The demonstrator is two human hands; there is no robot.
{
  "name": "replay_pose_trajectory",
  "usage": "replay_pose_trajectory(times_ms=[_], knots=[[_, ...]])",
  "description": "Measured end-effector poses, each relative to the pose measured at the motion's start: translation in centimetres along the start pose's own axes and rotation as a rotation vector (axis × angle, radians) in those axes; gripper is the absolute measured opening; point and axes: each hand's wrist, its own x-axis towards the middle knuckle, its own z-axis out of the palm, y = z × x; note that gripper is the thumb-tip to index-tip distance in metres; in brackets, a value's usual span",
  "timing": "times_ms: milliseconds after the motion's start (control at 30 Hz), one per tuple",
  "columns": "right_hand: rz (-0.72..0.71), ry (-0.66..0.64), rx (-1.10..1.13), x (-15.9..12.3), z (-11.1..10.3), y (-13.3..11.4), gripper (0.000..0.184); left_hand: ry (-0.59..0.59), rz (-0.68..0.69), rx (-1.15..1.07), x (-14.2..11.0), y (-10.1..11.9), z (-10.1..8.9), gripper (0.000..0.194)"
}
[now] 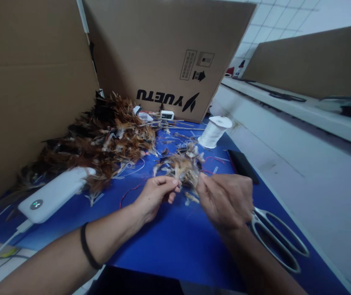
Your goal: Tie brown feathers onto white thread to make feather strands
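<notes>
Both my hands work close together over the blue table, just in front of a small heap of tan and grey feathers point(180, 166). My left hand point(155, 194) is closed, thumb and forefinger pinched at the heap's near edge; what sits in that pinch is too small to make out. My right hand point(224, 200) is also closed, its fingertips pinching what looks like a pale feather at the heap's right side. A few loose feather bits point(191, 198) lie between the hands. Large silver scissors point(275, 237) rest beside my right wrist, partly hidden by it.
A big pile of brown feathers point(116, 139) spreads along the left, near a white power bank point(55, 194) with a cable. A white spool point(214, 132) and a black flat object point(242, 166) stand right. A cardboard box point(163, 49) closes the back.
</notes>
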Motion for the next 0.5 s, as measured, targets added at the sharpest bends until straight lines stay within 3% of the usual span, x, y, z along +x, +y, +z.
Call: replay_pose_trajectory(times_ms=[167, 500], knots=[[-0.103, -0.177, 0.078, 0.25, 0.68, -0.72, 0.018, -0.025, 0.012, -0.024, -0.04, -0.12, 0.06, 0.023], [-0.113, -0.247, 0.074, 0.49, 0.96, -1.05, 0.008, -0.027, 0.05, -0.011, -0.04, -0.18, -0.02, 0.022]])
